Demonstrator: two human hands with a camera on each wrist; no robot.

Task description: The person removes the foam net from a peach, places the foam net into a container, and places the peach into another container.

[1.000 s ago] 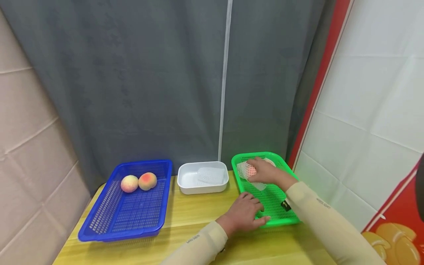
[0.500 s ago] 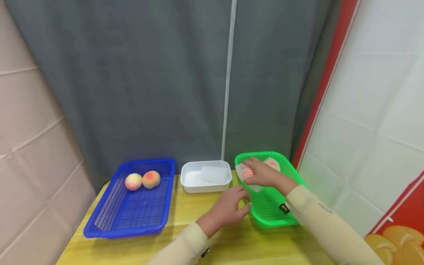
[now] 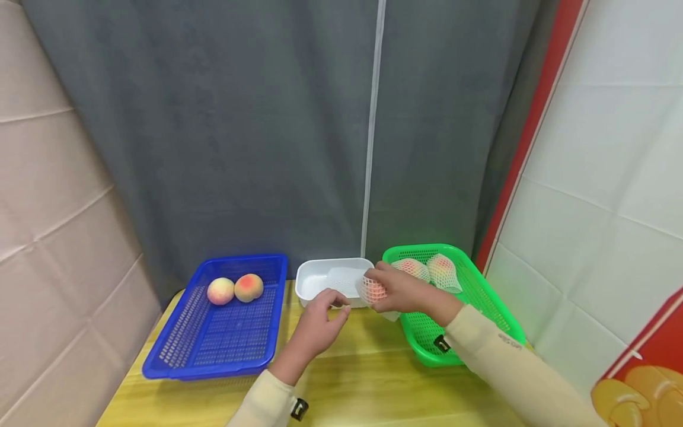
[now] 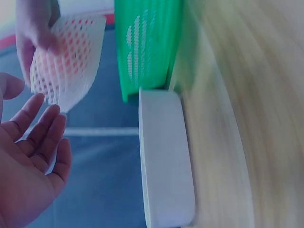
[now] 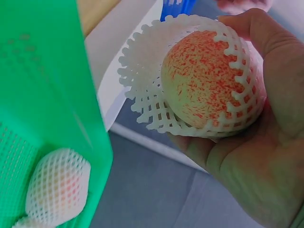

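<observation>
My right hand (image 3: 402,289) grips a peach (image 5: 204,78) in a white foam net sleeve (image 5: 152,102), held up just left of the green basket (image 3: 496,308). The sleeve's mouth gapes around the bare red-and-yellow end of the fruit. My left hand (image 3: 317,323) is in front of the white tub (image 3: 309,270), fingers bent loosely and holding nothing. In the left wrist view its fingertips (image 4: 54,116) come right up to the sleeve's lower end. Two more peaches in net sleeves (image 3: 443,270) lie at the back of the green basket.
On the left stands a blue basket (image 3: 213,370) with two bare peaches (image 3: 248,287) near its back. Inside the white tub lies a flat white net sleeve (image 3: 341,281). A grey curtain (image 3: 267,130) hangs behind the wooden table (image 3: 352,379).
My right hand has lifted the sleeved peach out of the green basket and brought it left. My left hand has moved left, away from that basket's rim.
</observation>
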